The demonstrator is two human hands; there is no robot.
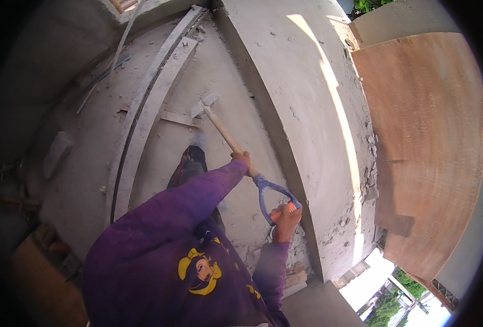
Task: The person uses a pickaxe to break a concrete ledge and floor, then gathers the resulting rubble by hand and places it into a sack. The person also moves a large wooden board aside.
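Note:
Both of my hands are on a shovel with a wooden shaft and a blue D-shaped handle. My left hand wraps the lower shaft, just above where it meets the blue handle. Around the orange crossbar of the handle my right hand is closed. The shovel's pale, dusty blade rests on or close above the grey concrete floor; contact is hard to tell. Near the blade lies a short flat board. One dark trouser leg shows below the blade.
Long pale beams run along the left. To the right rises a concrete ledge strewn with rubble, with a plywood sheet beyond. A loose block lies far left. Broken pieces lie near my right arm.

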